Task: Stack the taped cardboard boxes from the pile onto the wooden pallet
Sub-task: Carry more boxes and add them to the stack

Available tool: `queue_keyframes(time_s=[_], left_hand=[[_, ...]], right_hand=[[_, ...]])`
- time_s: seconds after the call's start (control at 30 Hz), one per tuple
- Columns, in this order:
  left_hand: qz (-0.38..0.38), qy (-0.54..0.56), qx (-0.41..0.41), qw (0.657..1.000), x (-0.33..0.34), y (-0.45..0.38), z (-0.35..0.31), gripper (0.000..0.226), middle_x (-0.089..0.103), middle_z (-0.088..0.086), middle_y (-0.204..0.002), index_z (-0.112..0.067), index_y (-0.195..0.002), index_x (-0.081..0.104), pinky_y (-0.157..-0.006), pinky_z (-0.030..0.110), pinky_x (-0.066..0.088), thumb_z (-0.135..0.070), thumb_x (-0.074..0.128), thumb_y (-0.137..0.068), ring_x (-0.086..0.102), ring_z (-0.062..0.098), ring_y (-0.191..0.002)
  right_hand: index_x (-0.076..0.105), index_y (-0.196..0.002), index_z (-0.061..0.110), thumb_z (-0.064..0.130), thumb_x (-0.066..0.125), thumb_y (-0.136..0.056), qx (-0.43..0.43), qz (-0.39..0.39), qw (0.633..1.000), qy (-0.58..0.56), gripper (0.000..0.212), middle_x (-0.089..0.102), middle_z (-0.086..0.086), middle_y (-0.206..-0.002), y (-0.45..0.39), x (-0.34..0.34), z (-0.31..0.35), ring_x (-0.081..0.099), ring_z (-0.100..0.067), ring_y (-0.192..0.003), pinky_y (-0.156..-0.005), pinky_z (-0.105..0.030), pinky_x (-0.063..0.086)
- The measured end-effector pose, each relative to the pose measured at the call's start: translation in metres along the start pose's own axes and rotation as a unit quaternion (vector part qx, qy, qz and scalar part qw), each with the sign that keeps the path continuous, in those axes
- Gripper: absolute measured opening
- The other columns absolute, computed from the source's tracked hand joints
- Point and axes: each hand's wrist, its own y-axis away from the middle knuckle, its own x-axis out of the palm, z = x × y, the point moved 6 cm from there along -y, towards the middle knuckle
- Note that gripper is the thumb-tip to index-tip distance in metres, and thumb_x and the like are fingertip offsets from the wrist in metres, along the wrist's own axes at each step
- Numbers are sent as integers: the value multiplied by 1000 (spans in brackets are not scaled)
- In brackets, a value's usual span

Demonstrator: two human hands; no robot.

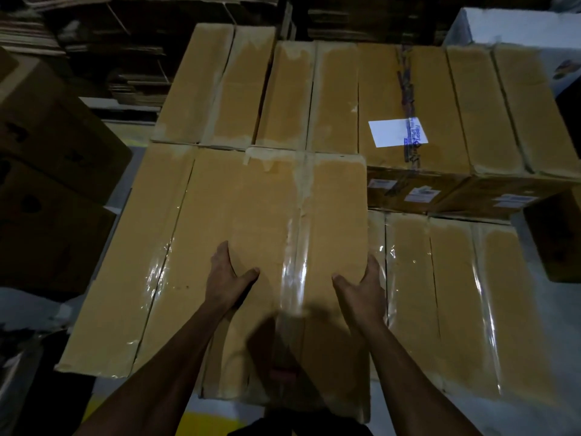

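Observation:
A taped cardboard box [283, 209] lies flat in the middle, with clear tape along its centre seam. My left hand [228, 273] grips its left side and my right hand [364, 286] grips its right side, both thumbs lying on top. To its left a similar box [125, 262] sits right beside it, partly under its edge. More taped boxes [314, 96] form a row behind. Lower boxes [456, 294] lie to the right. No part of the wooden pallet shows; the boxes hide it.
A back box carries a white label [397, 132]. Dark printed cartons [47, 171] stand stacked at the left. Flattened cardboard [132, 58] is piled along the back. A white box [518, 26] stands at the far right. Grey floor [550, 325] shows at the right.

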Motion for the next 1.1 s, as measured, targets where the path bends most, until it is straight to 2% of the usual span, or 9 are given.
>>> queue_keyframes(time_s=[0.13, 0.27, 0.4, 0.47, 0.53, 0.63, 0.8, 0.97, 1.1], left_hand=[[-15, -80, -1, 997, 4, -12, 0, 101, 41, 15, -142, -8, -146, 29, -103, 52, 38, -54, 69, -66, 38, 36, -129], [-14, -133, -22, 991, 14, -23, 7, 101, 13, 9, -163, -11, -155, 15, -120, 48, 10, -47, 73, -80, 5, 32, -150], [-20, -158, -12, 987, 19, -25, 9, 100, 2, 7, -165, -12, -156, 10, -119, 47, 1, -50, 68, -84, -5, 30, -151], [-2, -200, -1, 980, 25, -25, 15, 103, -7, 8, -164, -13, -157, 1, -119, 48, -3, -62, 55, -84, -11, 30, -150], [14, -262, 7, 965, 33, -25, 22, 107, -17, 9, -163, -15, -156, -7, -118, 47, -7, -74, 30, -76, -17, 30, -149], [19, -321, 8, 947, 42, -30, 26, 108, -23, 12, -160, -18, -157, -5, -117, 48, -10, -76, 8, -65, -21, 32, -148], [15, -368, 5, 930, 46, -32, 28, 96, -40, 8, -146, -22, -156, -7, -117, 49, -11, -72, 17, -78, -23, 33, -147], [15, -384, 6, 923, 46, -28, 26, 90, -35, 12, -154, -22, -156, -9, -118, 49, -10, -68, 33, -91, -24, 34, -146], [42, -398, 23, 916, 37, -22, 22, 86, -28, 13, -159, -23, -156, -6, -119, 48, -7, -61, 39, -93, -23, 33, -147]], right_hand=[[27, -150, 37, 38, 74, -81, 10, 5, 1000, -6, 83, 64, 3, -126, -12, 8, -6, 61, -29, -113, -94, -38, 47], [29, -150, 36, 35, 75, -80, 21, 0, 1000, -6, 84, 65, 0, -125, -23, 14, -12, 61, -29, -113, -95, -37, 48], [30, -151, 32, 35, 76, -80, 22, -3, 1000, 3, 85, 64, -2, -127, -33, 20, -17, 61, -31, -114, -94, -39, 48], [29, -151, 29, 33, 77, -80, 29, 2, 999, 12, 86, 64, -5, -126, -36, 25, -24, 61, -33, -113, -91, -37, 47], [27, -152, 28, 31, 78, -81, 36, 2, 999, 22, 88, 65, -7, -125, -36, 30, -32, 62, -34, -110, -87, -35, 45], [24, -154, 23, 25, 77, -84, 19, 5, 999, 37, 88, 63, -9, -128, -39, 37, -37, 62, -36, -113, -88, -37, 45], [16, -156, 26, 34, 74, -86, 26, 8, 997, 65, 92, 57, -10, -139, -55, 47, -37, 58, -38, -119, -95, -44, 46], [7, -158, 27, 39, 67, -91, 12, 9, 996, 83, 91, 44, -11, -151, -49, 47, -36, 51, -38, -128, -100, -48, 43], [-2, -158, 17, 39, 60, -96, -19, 24, 988, 155, 90, 16, -12, -163, -28, 44, -34, 36, -39, -140, -105, -48, 39]])
